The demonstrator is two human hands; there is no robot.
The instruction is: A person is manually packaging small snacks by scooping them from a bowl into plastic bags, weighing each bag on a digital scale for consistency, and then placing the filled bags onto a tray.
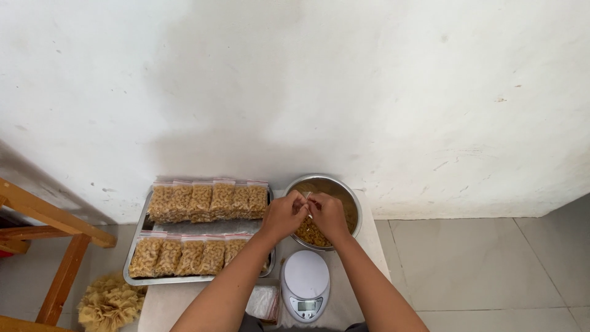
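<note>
Your hands (305, 214) pinch a small clear bag (309, 203) of thin, glossy plastic over a steel bowl (344, 192) with a dull brushed sheen. Beside it you have a metal tray (203, 227), satin grey, carrying shiny transparent packets (209, 200) of dry, matt pasta. The scale (305, 284) near you is smooth white plastic. The tabletop (369, 237) looks pale and matt. The wall (295, 86) is rough, chalky plaster; the floor tiles (491, 264) are smooth, and the frame (52, 221) is bare wood.
</note>
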